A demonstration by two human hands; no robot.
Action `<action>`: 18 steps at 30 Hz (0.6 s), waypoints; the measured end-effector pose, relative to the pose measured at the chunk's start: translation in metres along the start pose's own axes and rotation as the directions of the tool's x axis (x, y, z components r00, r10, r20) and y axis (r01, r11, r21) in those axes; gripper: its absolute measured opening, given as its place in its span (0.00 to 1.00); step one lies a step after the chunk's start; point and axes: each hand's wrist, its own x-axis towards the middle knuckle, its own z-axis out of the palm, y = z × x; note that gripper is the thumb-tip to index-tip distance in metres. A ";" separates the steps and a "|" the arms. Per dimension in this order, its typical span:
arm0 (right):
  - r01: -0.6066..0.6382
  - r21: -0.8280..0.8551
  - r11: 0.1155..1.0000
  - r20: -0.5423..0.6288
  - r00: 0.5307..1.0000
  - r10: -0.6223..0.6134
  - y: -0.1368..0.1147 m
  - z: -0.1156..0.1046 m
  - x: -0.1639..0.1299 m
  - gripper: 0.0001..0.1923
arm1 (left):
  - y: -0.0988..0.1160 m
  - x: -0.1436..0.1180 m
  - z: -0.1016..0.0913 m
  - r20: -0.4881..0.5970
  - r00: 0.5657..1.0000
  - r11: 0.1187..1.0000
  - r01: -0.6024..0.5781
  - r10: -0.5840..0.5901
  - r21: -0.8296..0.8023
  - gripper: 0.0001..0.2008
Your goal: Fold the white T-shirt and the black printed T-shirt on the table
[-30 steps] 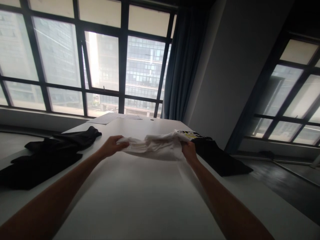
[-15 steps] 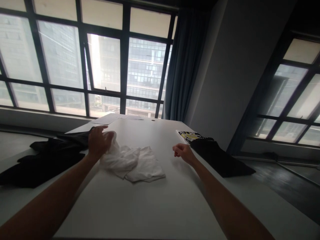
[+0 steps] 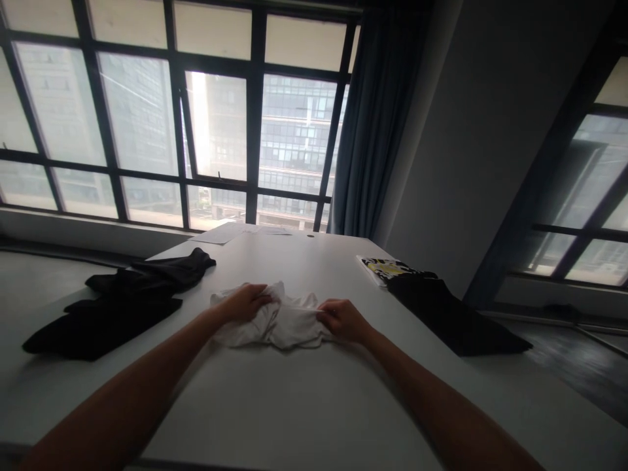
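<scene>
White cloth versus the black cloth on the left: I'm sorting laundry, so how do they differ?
The white cloth is bunched up small; the black cloth lies spread out and looks larger. The left hand and right hand grip the white cloth; the black cloth lies untouched. Both rest on the table.

Dim, backlit interior: daylight enters through the windows (image 3: 196, 124) at 11 o'clock, with glare on one pane. The table (image 3: 294, 399) reflects pale light; the dark garments (image 3: 112, 307) lose detail. Wide-angle distortion bends frame edges; slight softness throughout.
</scene>
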 end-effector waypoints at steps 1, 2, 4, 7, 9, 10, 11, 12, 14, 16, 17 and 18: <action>-0.057 0.030 0.998 -0.066 0.996 0.059 0.006 -0.009 0.000 0.17 | -0.002 0.001 -0.008 -0.063 0.998 1.000 0.009 -0.008 0.024 0.19; -0.113 0.069 0.991 -0.138 0.983 0.122 0.012 -0.018 0.000 0.19 | -0.005 0.003 -0.016 -0.156 0.987 0.997 0.035 -0.025 0.063 0.19; -0.199 0.144 0.969 -0.241 0.943 0.230 0.023 -0.034 -0.001 0.23 | -0.013 0.004 -0.029 -0.394 0.917 0.989 0.117 -0.070 0.096 0.20; -0.289 0.216 0.933 -0.210 0.919 0.334 0.031 -0.046 -0.005 0.24 | -0.020 0.002 -0.032 -0.532 0.841 0.981 0.171 -0.095 0.095 0.24; -0.342 0.286 0.895 -0.121 0.914 0.388 0.027 -0.044 -0.006 0.24 | -0.017 0.000 -0.017 -0.421 0.906 0.984 0.109 -0.040 0.142 0.28; -0.360 0.345 0.867 -0.081 0.909 0.410 0.023 -0.041 -0.006 0.23 | -0.013 -0.002 -0.006 -0.317 0.948 0.981 0.064 -0.004 0.180 0.32; -0.370 0.418 0.830 -0.036 0.906 0.422 0.018 -0.037 -0.006 0.23 | -0.007 -0.004 0.006 -0.195 0.980 0.975 0.018 0.026 0.223 0.38; -0.374 0.493 0.785 0.017 0.907 0.421 0.013 -0.033 -0.006 0.23 | 0.000 -0.006 0.019 -0.065 0.997 0.965 -0.026 0.045 0.259 0.43; -0.360 0.614 0.702 0.125 0.923 0.364 0.007 -0.028 -0.004 0.23 | 0.014 -0.009 0.040 0.144 0.989 0.949 -0.086 0.044 0.303 0.48; -0.311 0.666 0.678 0.136 0.944 0.299 0.010 -0.030 -0.001 0.24 | 0.025 -0.011 0.048 0.256 0.966 0.945 -0.120 0.041 0.303 0.40; -0.275 0.656 0.703 0.078 0.951 0.300 0.016 -0.035 0.000 0.24 | 0.029 -0.011 0.045 0.267 0.962 0.949 -0.127 0.048 0.289 0.34; -0.246 0.616 0.749 -0.021 0.945 0.328 0.024 -0.042 0.000 0.24 | 0.030 -0.009 0.038 0.241 0.969 0.955 -0.114 0.047 0.273 0.27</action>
